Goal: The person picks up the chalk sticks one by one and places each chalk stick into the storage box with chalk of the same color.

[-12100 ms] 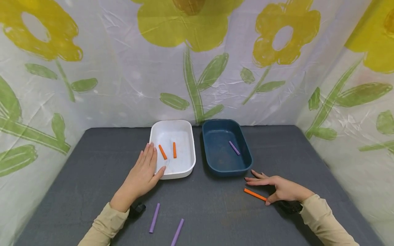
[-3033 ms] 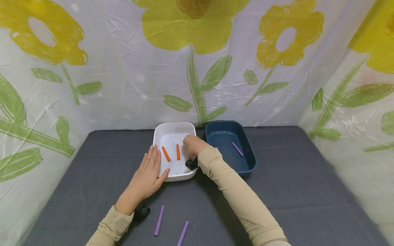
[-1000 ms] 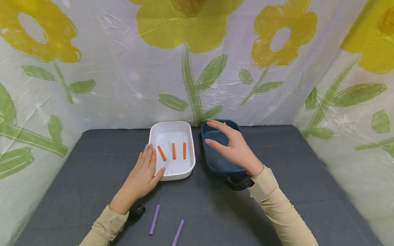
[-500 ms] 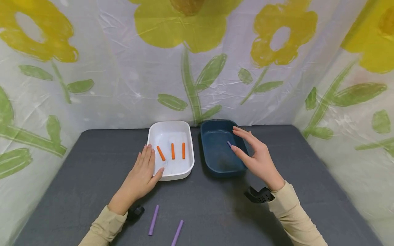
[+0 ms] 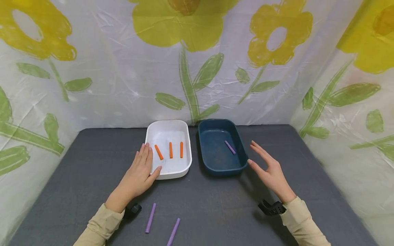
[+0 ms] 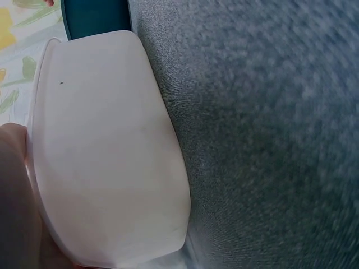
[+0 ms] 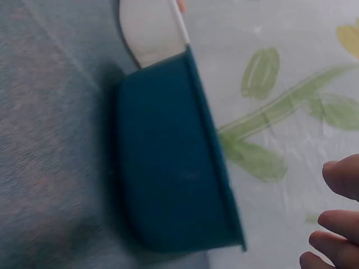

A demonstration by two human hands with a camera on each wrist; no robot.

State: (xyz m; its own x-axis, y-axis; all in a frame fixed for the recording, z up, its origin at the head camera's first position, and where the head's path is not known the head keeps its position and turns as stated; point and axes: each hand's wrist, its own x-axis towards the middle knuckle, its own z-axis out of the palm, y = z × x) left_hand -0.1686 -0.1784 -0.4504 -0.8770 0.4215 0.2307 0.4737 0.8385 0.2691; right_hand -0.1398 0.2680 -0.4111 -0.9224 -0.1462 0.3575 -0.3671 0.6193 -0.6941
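Right hand (image 5: 271,173): back from over the blue tray (image 5: 215,155) in the last half second, now hanging just off its right rim! Thumb and fingers stand well apart, nothing between them; the right wrist view has them clear of the tray wall.
Left hand (image 5: 139,173): hasn't budged, fingers straight and side by side at the left rim of the white tray (image 5: 173,176), thumb spread at the near corner, touching the tray.
White tray: three orange sticks (image 5: 170,150) lie inside, the leftmost slanting, the other two nearly parallel.
Blue tray: just right of the white one, one purple stick (image 5: 230,147) slanting across its right half.
Grey table (image 5: 221,212): two more purple sticks (image 5: 150,218) down in front, apart from each other, nearer the person than both trays.
Flowered sheet (image 5: 123,75): yellow blooms behind it all.
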